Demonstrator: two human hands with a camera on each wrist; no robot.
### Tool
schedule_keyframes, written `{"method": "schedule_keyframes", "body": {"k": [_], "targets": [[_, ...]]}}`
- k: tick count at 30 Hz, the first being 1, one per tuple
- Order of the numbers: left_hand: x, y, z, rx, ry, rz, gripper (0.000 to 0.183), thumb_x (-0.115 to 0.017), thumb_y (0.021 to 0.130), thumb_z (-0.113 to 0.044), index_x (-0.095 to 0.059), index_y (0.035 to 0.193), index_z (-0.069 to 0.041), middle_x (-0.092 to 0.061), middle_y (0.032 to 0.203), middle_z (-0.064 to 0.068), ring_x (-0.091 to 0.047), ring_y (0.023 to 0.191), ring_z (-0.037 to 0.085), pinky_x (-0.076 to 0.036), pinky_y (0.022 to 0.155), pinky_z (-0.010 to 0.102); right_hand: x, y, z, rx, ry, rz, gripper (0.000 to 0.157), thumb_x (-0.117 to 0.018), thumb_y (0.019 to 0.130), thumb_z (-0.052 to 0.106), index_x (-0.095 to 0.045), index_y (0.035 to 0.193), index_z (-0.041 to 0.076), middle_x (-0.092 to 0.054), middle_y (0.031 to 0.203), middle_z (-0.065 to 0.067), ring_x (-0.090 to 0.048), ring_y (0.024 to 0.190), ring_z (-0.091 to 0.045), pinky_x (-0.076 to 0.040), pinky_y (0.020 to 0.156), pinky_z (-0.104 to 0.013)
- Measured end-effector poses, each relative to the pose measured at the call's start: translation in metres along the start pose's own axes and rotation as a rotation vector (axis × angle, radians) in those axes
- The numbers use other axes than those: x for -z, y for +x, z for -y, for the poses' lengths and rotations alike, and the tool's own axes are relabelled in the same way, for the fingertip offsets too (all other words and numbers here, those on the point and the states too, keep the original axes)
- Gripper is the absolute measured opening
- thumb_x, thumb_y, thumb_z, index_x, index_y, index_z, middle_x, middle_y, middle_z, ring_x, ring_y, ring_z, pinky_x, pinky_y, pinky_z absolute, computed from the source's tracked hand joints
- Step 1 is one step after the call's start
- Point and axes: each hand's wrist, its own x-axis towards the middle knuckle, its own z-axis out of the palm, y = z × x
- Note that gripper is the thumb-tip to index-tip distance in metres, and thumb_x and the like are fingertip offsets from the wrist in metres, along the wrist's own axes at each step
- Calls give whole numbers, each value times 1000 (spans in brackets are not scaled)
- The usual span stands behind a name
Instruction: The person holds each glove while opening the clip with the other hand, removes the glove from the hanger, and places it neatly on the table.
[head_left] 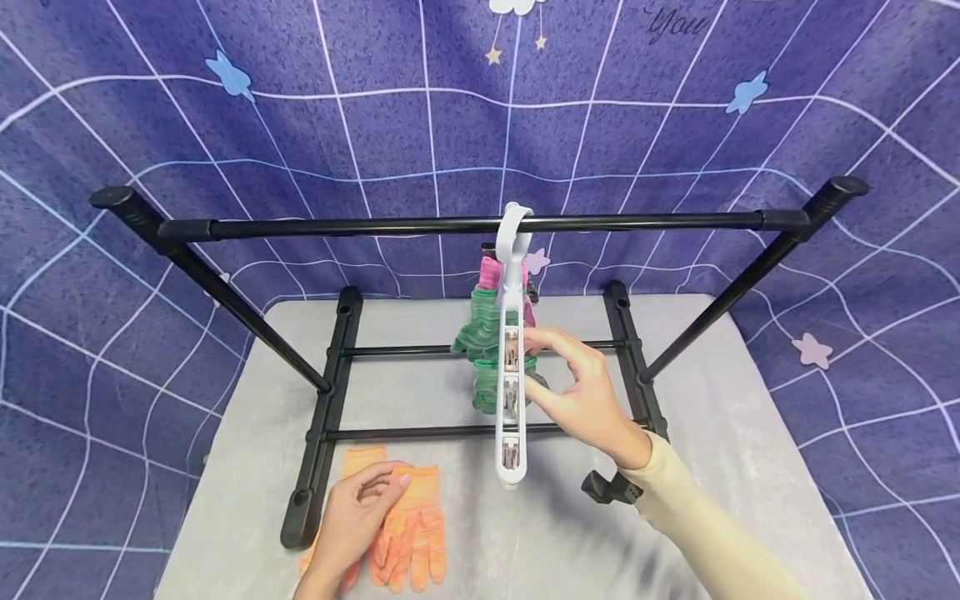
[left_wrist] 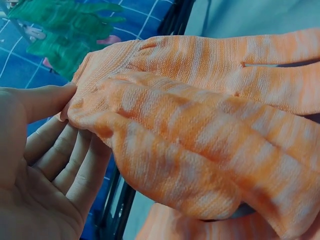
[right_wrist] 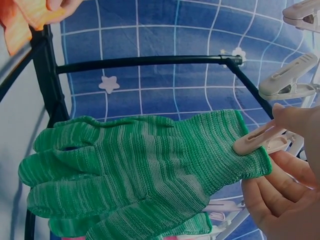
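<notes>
In the head view my left hand (head_left: 360,508) pinches the cuff of an orange glove (head_left: 418,521) between thumb and fingers, low over the table. The left wrist view shows this orange-and-white knit glove (left_wrist: 170,120) stretching away from my fingertips. My right hand (head_left: 588,400) is at the side of a white clip hanger (head_left: 512,421) hooked over a black rail. Up close, its thumb and fingers pinch a pale clip (right_wrist: 257,137) whose jaws bite the cuff of a green striped glove (right_wrist: 130,155). Other clips (right_wrist: 287,77) line the hanger beside that hand.
A black rack (head_left: 337,225) with two slanted posts stands on the pale table (head_left: 247,492). Further along the hanger hang another green glove (head_left: 480,325) and something pink (head_left: 491,271). A second orange glove (head_left: 363,456) lies by my left hand. Purple gridded cloth (head_left: 390,133) surrounds the table.
</notes>
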Motion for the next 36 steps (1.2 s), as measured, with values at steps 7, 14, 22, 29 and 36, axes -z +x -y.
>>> {"method": "schedule_keyframes", "body": {"k": [7,14,22,29,36], "targets": [[0,7,3,39,19,10,34,-86,94,-30,-80,117,-6,-77,92,4,-73,82,12,-60,74,21,0,1,0,7,14,0,46,-85,83,-8,-74,126,2,-75,109,-9,-69,99,-20,-56,96,-31],[-1,15,7,27,52,10,38,-84,96,-33,-79,120,-6,-77,93,3,-73,80,12,-59,73,22,0,2,1,21,16,-6,45,-84,82,-8,-74,125,1,-75,110,-9,-68,98,-20,-56,94,-30],[-2,22,10,12,118,-27,44,-83,97,-35,-77,125,-2,-79,94,4,-74,80,11,-60,73,22,0,3,1,35,24,-15,42,-83,83,-9,-74,122,1,-74,108,-10,-68,96,-22,-56,94,-30],[-3,27,12,0,170,-51,34,-83,97,-33,-80,120,-8,-79,93,1,-73,83,8,-59,75,21,0,2,3,33,19,-12,40,-83,83,-8,-75,121,1,-74,107,-9,-68,97,-21,-56,94,-30],[-6,34,15,-49,230,-80,33,-84,97,-29,-80,120,-6,-80,92,1,-74,84,9,-59,76,21,1,2,3,29,9,-14,39,-84,83,-7,-75,120,2,-75,106,-9,-68,97,-22,-56,94,-29]]}}
